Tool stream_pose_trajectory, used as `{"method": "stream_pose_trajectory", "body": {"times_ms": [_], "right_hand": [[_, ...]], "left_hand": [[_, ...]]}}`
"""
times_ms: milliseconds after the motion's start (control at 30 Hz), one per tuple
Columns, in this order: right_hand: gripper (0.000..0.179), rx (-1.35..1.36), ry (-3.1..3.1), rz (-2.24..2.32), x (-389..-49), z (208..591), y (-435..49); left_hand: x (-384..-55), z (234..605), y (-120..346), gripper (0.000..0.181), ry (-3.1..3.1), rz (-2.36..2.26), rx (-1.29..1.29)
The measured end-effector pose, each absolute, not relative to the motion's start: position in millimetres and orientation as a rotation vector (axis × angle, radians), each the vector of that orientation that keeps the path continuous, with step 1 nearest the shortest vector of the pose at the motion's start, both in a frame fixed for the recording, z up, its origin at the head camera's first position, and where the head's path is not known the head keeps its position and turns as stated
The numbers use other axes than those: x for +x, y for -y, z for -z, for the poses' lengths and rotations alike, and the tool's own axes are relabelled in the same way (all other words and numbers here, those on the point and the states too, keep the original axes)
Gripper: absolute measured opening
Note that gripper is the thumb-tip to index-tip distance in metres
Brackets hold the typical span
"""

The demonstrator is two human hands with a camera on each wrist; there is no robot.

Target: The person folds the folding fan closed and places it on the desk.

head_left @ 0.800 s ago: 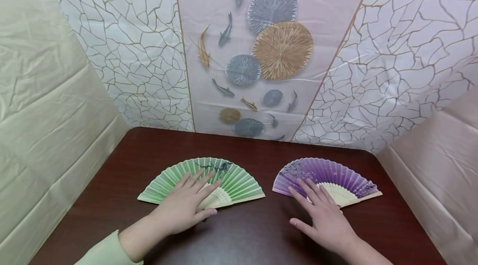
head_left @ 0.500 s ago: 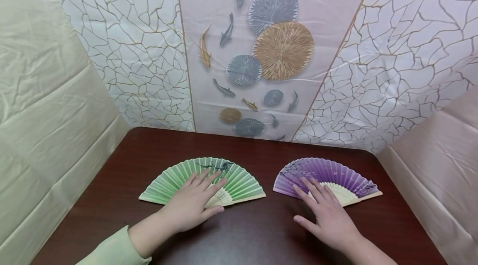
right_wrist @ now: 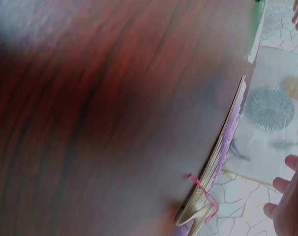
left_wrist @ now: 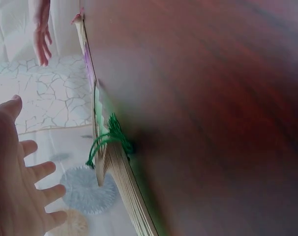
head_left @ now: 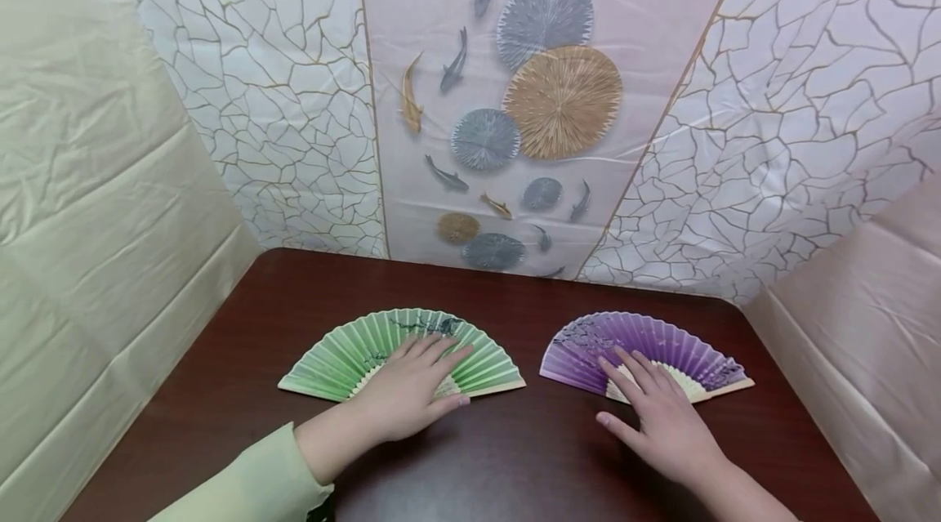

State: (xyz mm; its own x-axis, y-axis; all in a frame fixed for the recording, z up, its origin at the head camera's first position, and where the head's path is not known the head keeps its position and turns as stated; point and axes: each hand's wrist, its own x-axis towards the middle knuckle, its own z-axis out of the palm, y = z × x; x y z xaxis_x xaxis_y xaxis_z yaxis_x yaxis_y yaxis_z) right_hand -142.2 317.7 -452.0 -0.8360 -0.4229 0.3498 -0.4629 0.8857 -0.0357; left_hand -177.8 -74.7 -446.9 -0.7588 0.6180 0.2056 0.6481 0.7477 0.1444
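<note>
Basically 2 empty, unclenched hands [head_left: 412, 395] [head_left: 671, 424] above 1 grn fan [head_left: 353, 352] & 1 purp. fan [head_left: 665, 336] on 1 tbl [head_left: 515, 461]

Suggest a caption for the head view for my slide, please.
Left hand over a green fan, right hand over a purple fan, both spread open on a dark red table.

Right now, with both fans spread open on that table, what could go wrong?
Pressing down could bend the thin ribs of the green folding fan, spread beneath the left grip. Its green tassel might snag between them if the fan is folded. The purple folding fan lies on a glossy tabletop, so a careless push might slide it.
</note>
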Motion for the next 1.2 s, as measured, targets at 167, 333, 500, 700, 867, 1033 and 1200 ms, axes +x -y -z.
{"method": "stream_pose_trajectory", "body": {"times_ms": [167,333,500,700,867,1033,1200], "right_hand": [[0.070,0.629,2.738,-0.191,-147,452,-328],[0.070,0.586,2.780,-0.188,-153,453,-340],[0.070,0.536,2.827,-0.223,-160,452,-355],[0.070,0.477,2.849,-0.261,-167,457,-375],[0.069,0.449,2.862,-0.285,-171,459,-389],[0.067,0.462,2.877,-0.308,-175,460,-403],[0.065,0.445,2.904,-0.325,-181,462,-420]], "left_hand": [[-185,447,61,0.070,2.815,0.329,-1.015],[-190,449,46,0.070,2.823,0.316,-1.021],[-194,449,31,0.069,2.871,0.323,-1.006],[-199,448,14,0.067,2.959,0.363,-0.956],[-204,449,1,0.066,3.001,0.394,-0.895],[-209,451,-9,0.067,3.024,0.377,-0.860],[-213,449,-22,0.065,3.070,0.347,-0.817]]}}
